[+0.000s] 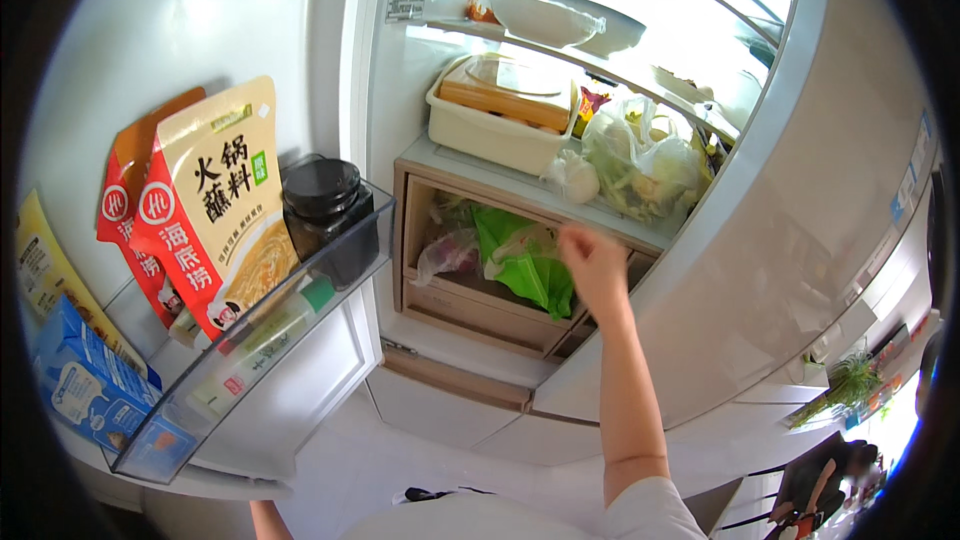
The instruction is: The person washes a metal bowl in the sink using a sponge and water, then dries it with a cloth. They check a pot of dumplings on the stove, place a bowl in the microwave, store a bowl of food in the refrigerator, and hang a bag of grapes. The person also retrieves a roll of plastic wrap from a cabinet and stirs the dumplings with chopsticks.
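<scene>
My right hand (597,270) is raised before an open-fronted drawer compartment (450,296) low in a refrigerator. Blurred, with its fingers curled, it overlaps the right side of a bright green bag (517,251). Whether it touches or holds anything cannot be made out. Left of the green bag, a clear plastic bag (450,253) with something purplish inside rests in the compartment. Only my left forearm shows at the bottom edge, below the opened door; the left hand itself is out of view.
The door shelf (277,337) at left holds seasoning pouches (217,202), a dark lidded jar (330,214) and a blue carton (94,382). Above the drawer sit a cream bin (487,135), a garlic bulb (574,176) and bagged vegetables (645,157). Bowls (547,19) stand higher.
</scene>
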Demonstrator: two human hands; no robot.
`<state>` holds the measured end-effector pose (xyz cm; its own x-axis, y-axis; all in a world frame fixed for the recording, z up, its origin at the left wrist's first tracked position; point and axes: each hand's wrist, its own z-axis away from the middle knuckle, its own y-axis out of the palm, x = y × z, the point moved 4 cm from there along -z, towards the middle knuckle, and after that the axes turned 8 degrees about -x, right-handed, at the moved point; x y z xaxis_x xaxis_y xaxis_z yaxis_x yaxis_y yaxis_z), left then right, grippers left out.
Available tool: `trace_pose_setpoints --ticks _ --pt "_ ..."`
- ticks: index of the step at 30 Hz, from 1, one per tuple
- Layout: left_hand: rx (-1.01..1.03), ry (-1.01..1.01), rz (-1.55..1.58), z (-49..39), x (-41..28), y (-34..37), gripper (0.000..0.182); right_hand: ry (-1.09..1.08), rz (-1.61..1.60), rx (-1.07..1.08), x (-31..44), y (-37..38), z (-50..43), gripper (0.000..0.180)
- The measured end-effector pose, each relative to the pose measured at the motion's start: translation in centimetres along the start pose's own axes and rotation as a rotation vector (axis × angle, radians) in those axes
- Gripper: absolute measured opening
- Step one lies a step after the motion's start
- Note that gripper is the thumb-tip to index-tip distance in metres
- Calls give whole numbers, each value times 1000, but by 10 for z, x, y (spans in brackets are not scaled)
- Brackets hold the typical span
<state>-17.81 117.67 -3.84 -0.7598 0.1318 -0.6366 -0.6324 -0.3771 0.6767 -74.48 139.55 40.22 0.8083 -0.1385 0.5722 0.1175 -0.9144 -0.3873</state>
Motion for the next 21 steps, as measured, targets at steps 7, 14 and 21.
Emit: trace_pose_setpoints --ticks 7,14,21 --pt "24 -12 -7 6 -3 0 43 -3 682 -109 -25 16 -78 53" --pt "19 -10 -8 7 -9 -3 43 -12 740 -138 -17 26 -78 53" --pt "7 -44 -32 -6 0 -6 42 10 597 -155 -27 26 -71 61"
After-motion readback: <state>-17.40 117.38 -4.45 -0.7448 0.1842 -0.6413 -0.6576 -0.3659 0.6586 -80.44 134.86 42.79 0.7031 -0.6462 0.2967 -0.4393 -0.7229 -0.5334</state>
